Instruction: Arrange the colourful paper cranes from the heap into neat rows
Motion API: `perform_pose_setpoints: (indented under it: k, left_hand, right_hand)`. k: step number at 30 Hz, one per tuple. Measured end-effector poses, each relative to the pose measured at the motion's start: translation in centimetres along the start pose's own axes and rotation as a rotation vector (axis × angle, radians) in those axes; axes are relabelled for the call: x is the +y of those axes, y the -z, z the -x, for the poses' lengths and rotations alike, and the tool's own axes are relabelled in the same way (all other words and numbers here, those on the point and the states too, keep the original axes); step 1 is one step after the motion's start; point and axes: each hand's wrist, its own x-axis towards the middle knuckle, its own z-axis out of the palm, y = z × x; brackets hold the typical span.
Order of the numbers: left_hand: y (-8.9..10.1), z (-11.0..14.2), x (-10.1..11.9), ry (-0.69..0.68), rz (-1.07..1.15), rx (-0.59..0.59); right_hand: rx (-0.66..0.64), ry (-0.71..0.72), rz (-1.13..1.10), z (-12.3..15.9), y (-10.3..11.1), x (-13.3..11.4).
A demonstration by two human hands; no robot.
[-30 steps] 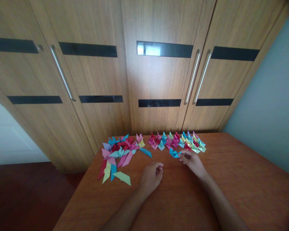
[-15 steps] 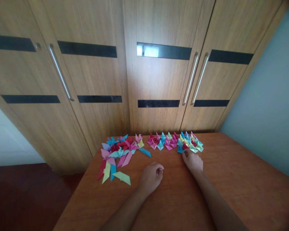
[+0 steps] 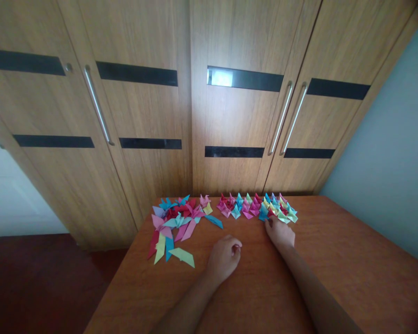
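Note:
My left hand [image 3: 224,258] rests on the wooden table [image 3: 334,260] as a loose fist with nothing visible in it. My right hand [image 3: 280,232] lies further back with its fingers curled. Its fingertips touch a blue folded paper piece [image 3: 264,214] at the front edge of a row of small folded paper pieces [image 3: 257,206] in pink, red, blue, green and yellow. To the left spreads a looser pile of flat folded paper strips [image 3: 176,222] in the same colours.
The table stands against a wooden wardrobe [image 3: 209,102] with long metal handles and dark glass strips. A pale wall [image 3: 397,153] is on the right. Dark red floor [image 3: 38,283] shows to the left of the table.
My right hand has carried the blue piece from the table's middle back to the row and set it at the row's front edge. The left hand has stayed put.

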Motion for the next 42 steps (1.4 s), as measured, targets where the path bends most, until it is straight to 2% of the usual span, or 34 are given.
perform_pose_setpoints:
  k: [7, 11, 16, 20, 23, 28, 32, 35, 42]
  left_hand:
    - [0.2, 0.0, 0.3, 0.009, 0.014, -0.011]
    - [0.2, 0.0, 0.2, 0.014, 0.012, -0.025]
    - [0.1, -0.1, 0.0, 0.016, 0.060, -0.010]
    - [0.6, -0.3, -0.2, 0.016, 0.099, 0.014]
    - [1.7, -0.7, -0.5, 0.017, -0.010, 0.059]
    - [3.5, -1.8, -1.3, -0.036, -0.342, 0.106]
    - [3.6, -1.9, -1.9, -0.046, -0.501, 0.056]
    - [3.9, -1.1, -1.8, -0.038, -0.576, -0.017]
    - [7.6, 1.0, -1.2, -0.024, -0.694, -0.116]
  right_hand:
    - [0.043, -0.019, -0.036, 0.9, 0.3, -0.1]
    - [0.040, 0.098, -0.092, 1.4, 0.4, -1.4]
    - [-0.030, 0.253, -0.124, 2.8, -0.9, -3.4]
    - [-0.010, 0.309, -0.125, 3.8, -1.8, -3.7]
    - [-0.020, 0.339, -0.177, 3.8, -1.8, -3.3]
    - [-0.051, 0.353, -0.250, 3.4, -1.7, -3.0]
    - [-0.057, 0.350, -0.274, 3.4, -1.9, -3.0]
    - [-0.058, 0.357, -0.271, 3.4, -1.8, -3.0]
    - [-0.081, 0.343, -0.236, 3.5, -1.7, -3.1]
